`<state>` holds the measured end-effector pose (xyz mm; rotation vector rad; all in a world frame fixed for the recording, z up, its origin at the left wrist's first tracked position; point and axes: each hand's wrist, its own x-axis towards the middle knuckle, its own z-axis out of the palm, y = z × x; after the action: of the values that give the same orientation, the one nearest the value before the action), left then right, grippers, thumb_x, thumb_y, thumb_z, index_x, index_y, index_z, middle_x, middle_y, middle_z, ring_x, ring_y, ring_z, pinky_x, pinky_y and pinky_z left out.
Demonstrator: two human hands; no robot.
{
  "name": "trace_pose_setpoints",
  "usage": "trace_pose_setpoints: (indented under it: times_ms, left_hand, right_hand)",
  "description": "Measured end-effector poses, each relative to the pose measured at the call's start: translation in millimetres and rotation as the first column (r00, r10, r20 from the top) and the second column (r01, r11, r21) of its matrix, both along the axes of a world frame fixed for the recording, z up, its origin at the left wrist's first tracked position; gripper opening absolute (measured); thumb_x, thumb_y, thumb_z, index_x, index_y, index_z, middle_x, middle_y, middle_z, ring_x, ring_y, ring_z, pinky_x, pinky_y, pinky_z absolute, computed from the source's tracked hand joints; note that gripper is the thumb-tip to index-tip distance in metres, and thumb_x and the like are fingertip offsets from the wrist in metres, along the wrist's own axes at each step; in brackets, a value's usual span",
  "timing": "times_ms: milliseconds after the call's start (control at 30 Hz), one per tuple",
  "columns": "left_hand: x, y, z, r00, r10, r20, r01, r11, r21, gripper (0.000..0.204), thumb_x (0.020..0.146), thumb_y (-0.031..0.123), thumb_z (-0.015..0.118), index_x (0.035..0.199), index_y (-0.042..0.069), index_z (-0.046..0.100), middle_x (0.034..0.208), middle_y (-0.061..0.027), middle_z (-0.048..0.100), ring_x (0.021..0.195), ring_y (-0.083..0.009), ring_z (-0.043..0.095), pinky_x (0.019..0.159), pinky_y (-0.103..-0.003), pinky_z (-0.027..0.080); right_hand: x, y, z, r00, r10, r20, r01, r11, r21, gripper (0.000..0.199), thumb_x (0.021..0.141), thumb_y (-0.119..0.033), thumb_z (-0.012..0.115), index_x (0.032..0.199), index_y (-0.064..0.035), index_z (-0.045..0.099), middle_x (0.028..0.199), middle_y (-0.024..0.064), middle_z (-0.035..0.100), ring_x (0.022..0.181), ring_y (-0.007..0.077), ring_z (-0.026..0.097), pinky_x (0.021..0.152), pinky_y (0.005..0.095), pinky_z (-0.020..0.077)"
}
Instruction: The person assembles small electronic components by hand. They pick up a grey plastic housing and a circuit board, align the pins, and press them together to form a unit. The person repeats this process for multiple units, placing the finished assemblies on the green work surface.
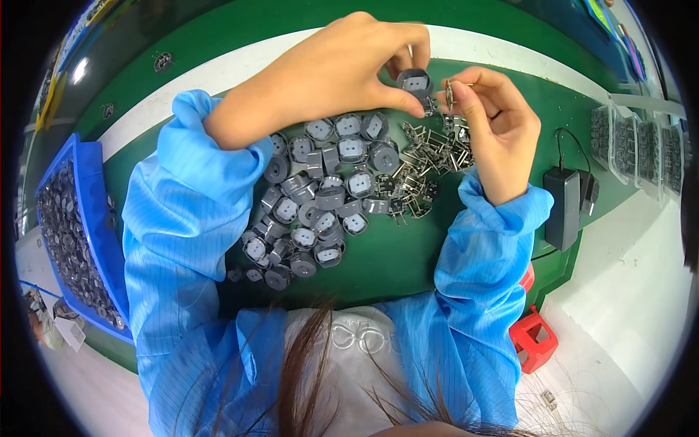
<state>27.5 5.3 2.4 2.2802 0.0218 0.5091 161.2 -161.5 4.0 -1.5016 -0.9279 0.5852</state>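
Note:
My left hand [357, 62] reaches across from the left, with its thumb and fingers closed around a grey round plastic housing [415, 81] that has a pale inner face. Beside it, my right hand [506, 120] pinches a small metal part [449, 95] upright between thumb and forefinger. Under and in front of the hands lies a tangled heap of metal terminal pieces [433, 156]. To the left of that heap, a pile of similar grey housings [320, 193] spreads over the green mat [371, 269], some face up and others on their sides.
A blue bin [91, 218] full of small dark parts stands at the left. On the right are a black power adapter [562, 207] with a cable and clear plastic boxes [619, 142] of parts. A red stool [535, 341] is on the floor at lower right.

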Motion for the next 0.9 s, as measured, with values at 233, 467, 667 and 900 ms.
trace_pose_setpoints:
  times_ms: [233,467,667,900]
  left_hand:
    - [-6.2,-10.5,6.4,0.989,0.051,-0.142,-0.096,0.938,-0.333,0.031,0.071,-0.004,0.084,0.095,-0.004,0.065,0.09,-0.0087,0.071,0.077,-0.0175,0.073,0.069,-0.029,0.059]
    - [-4.8,-17.7,3.7,0.991,0.084,-0.101,-0.107,0.963,-0.248,0.03,0.069,-0.005,0.085,0.092,-0.005,0.065,0.087,-0.0096,0.071,0.074,-0.015,0.073,0.065,-0.027,0.058]
    - [-3.9,-21.8,0.9,0.992,0.104,-0.068,-0.118,0.957,-0.265,0.029,0.072,-0.002,0.085,0.093,-0.004,0.066,0.086,-0.0091,0.072,0.075,-0.0131,0.072,0.065,-0.027,0.058]
    - [-6.6,-6.4,2.5,0.957,-0.033,-0.287,-0.173,0.73,-0.662,0.025,0.079,0.0,0.076,0.103,-0.005,0.069,0.105,-0.0128,0.073,0.09,-0.0146,0.072,0.076,-0.026,0.058]
  right_hand:
    - [-8.0,6.2,-1.8,0.704,-0.084,0.705,-0.038,0.987,0.155,0.018,0.078,0.004,0.079,0.093,-0.0048,0.075,0.091,0.0079,0.073,0.079,0.0216,0.072,0.07,0.0334,0.0569]
    - [-14.1,5.6,-5.7,0.772,-0.114,0.625,0.031,0.989,0.142,0.019,0.077,0.004,0.079,0.093,-0.0047,0.074,0.089,0.0087,0.073,0.08,0.023,0.072,0.068,0.0311,0.0569]
    - [-15.4,4.6,-2.9,0.634,-0.149,0.759,0.029,0.985,0.169,0.023,0.077,0.005,0.078,0.096,-0.007,0.072,0.09,0.0067,0.071,0.078,0.0219,0.071,0.067,0.0315,0.0563]
    - [-20.6,5.4,-6.1,0.642,-0.178,0.745,0.086,0.983,0.161,0.039,0.076,0.008,0.074,0.111,-0.0079,0.067,0.091,0.0069,0.068,0.084,0.0239,0.069,0.071,0.032,0.056]
